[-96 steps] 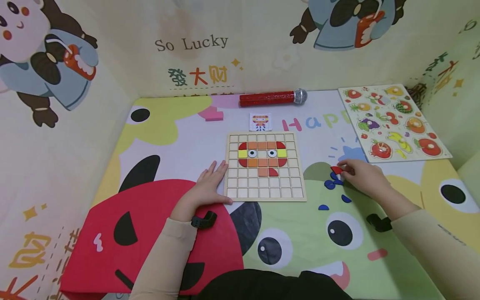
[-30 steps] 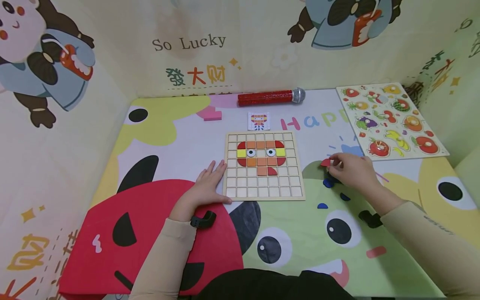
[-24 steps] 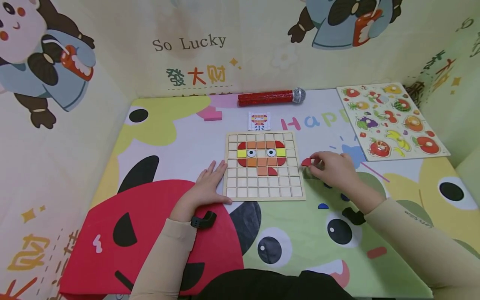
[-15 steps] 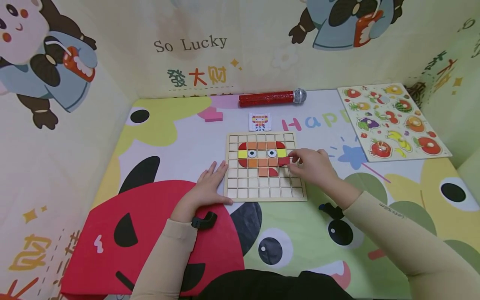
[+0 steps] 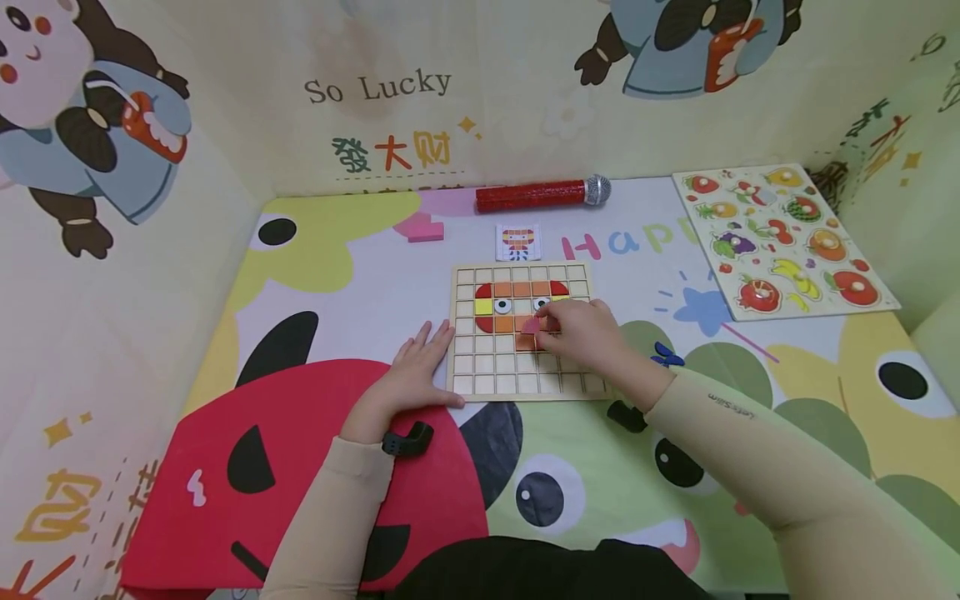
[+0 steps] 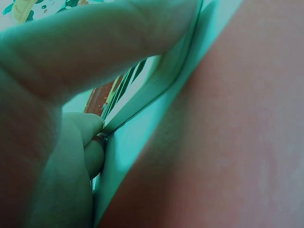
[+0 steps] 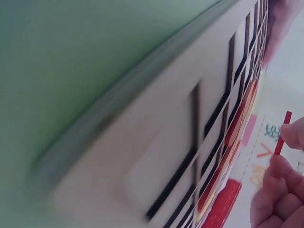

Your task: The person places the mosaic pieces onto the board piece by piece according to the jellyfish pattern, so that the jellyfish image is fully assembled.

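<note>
Head: right grip [image 5: 583, 333] pinches red piece [image 5: 530, 326], now farther across board [image 5: 483, 362]; left grip [image 5: 409, 375] spread.

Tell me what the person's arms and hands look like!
The left sleeve and right sleeve are long and beige, the right with dark lettering. A chunky black gadget sits at each wrist. The left hand and right hand wear no gloves.
</note>
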Motion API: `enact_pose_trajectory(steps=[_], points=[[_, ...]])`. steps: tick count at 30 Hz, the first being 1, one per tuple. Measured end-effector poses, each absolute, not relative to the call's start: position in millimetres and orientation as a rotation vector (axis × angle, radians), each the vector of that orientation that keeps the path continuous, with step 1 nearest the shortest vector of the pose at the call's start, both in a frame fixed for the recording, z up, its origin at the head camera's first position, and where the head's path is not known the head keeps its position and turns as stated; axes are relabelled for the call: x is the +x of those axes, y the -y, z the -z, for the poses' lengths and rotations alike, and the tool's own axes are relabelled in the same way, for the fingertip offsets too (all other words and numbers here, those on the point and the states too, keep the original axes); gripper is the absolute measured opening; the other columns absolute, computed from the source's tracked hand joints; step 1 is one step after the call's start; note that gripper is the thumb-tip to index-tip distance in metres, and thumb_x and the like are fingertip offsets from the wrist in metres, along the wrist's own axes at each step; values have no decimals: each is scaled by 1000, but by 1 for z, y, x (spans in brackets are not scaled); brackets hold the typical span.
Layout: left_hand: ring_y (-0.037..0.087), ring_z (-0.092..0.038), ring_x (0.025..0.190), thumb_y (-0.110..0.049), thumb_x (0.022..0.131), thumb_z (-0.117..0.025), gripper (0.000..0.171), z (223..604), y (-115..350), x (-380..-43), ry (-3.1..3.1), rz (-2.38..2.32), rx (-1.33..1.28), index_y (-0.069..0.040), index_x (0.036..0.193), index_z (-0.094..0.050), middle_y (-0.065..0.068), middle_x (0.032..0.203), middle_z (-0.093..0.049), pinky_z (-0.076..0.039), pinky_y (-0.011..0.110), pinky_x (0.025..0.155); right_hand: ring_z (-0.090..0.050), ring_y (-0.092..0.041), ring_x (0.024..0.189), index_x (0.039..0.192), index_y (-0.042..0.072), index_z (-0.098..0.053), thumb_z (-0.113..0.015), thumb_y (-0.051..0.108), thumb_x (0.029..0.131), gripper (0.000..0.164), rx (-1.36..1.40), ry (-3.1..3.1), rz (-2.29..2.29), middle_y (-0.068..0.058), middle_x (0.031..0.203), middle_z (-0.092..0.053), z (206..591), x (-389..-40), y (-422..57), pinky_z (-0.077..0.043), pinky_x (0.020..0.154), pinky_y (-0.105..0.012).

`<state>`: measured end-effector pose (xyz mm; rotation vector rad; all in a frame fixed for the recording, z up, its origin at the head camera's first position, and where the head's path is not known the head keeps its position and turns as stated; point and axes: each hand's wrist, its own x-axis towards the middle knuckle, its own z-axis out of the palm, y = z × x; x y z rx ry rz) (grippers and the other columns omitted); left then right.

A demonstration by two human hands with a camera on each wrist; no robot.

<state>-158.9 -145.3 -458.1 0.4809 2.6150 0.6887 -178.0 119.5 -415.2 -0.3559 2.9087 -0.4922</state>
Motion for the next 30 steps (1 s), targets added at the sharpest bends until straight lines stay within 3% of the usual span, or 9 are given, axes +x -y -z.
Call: enact_pose_trajectory(steps=[3, 5, 12, 18, 25, 30], points=[[24, 4, 141, -41, 59, -80, 114, 459, 146, -160, -2610, -692, 476, -22, 147, -10, -2, 154, -9, -6, 51, 112, -48, -15, 58, 107, 15, -61, -62, 32, 81, 31, -384, -2856, 481, 1, 62, -52, 415, -178, -109, -34, 51, -26], [24, 3, 141, -41, 59, -80, 114, 459, 146, -160, -2609, -695, 476, -22, 147, -10, -2, 154, -9, -7, 52, 112, -48, -15, 56, 108, 15, -59, -62, 32, 81, 32, -383, -2818, 474, 1, 61, -54, 415, -178, -102, -34, 46, -24], [24, 2, 141, -41, 59, -80, 114, 460, 145, -160, -2622, -690, 485, -22, 147, -11, -1, 154, -10, -8, 52, 112, -56, -13, 66, 108, 16, -61, -61, 34, 82, 32, -413, -2830, 409, 3, 83, -67, 424, -179, -89, -41, 48, -24], [23, 3, 141, -42, 59, -80, 114, 458, 145, -160, -2612, -686, 480, -23, 147, -10, -2, 154, -9, -7, 51, 112, -53, -14, 63, 107, 17, -61, -62, 35, 81, 32, -403, -2818, 395, 4, 71, -61, 430, -180, -86, -39, 46, -24], [24, 3, 141, -40, 59, -81, 114, 456, 145, -160, -2602, -698, 484, -22, 147, -9, -1, 154, -9, -6, 52, 112, -54, -15, 67, 106, 17, -61, -61, 34, 82, 30, -394, -2814, 395, 4, 76, -62, 432, -181, -86, -40, 48, -25], [24, 3, 141, -40, 59, -81, 115, 456, 145, -159, -2606, -698, 480, -22, 147, -10, -1, 154, -9, -7, 52, 112, -53, -15, 66, 104, 18, -61, -61, 34, 82, 28, -400, -2799, 408, 4, 70, -59, 432, -181, -87, -38, 49, -25]])
